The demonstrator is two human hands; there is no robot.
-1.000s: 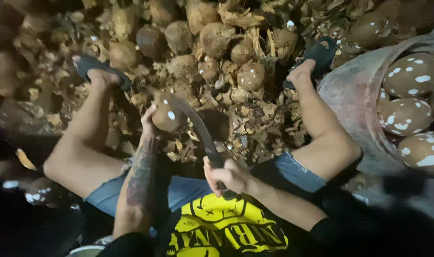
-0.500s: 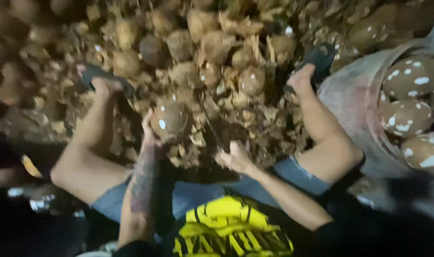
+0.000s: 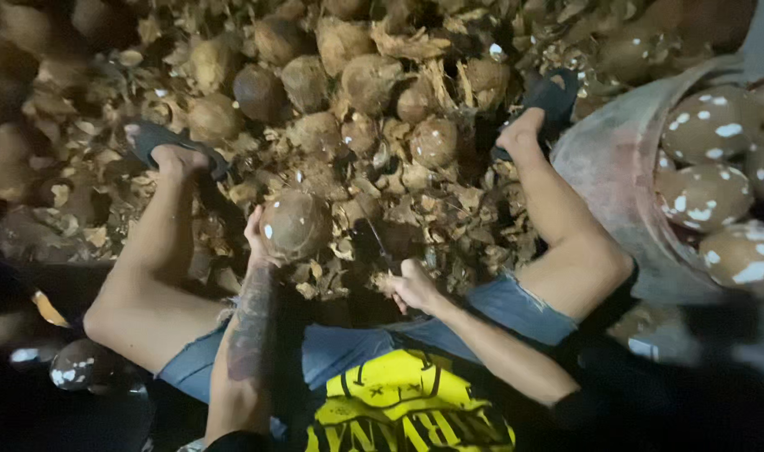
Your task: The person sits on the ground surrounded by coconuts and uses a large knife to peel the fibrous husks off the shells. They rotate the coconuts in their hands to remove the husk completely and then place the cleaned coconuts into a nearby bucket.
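I sit with legs spread over a heap of coconut husk. My left hand [image 3: 258,244] grips a brown, partly peeled coconut [image 3: 294,224] and holds it upright between my knees. My right hand [image 3: 409,286] is closed on the handle of a dark knife [image 3: 373,238], whose blade points up and away, just right of the coconut. The blade is dim against the husk and hard to trace.
Many unpeeled coconuts [image 3: 372,79] lie piled ahead among torn husk pieces [image 3: 449,226]. A grey sack [image 3: 616,176] at right holds peeled coconuts with white spots [image 3: 704,197]. My feet in dark sandals [image 3: 160,138] rest on the pile. Another spotted coconut [image 3: 84,364] lies at lower left.
The curved blade was resting across the coconut a second ago; my right hand has drawn it back and to the right. My left hand still holds the coconut in nearly the same place.
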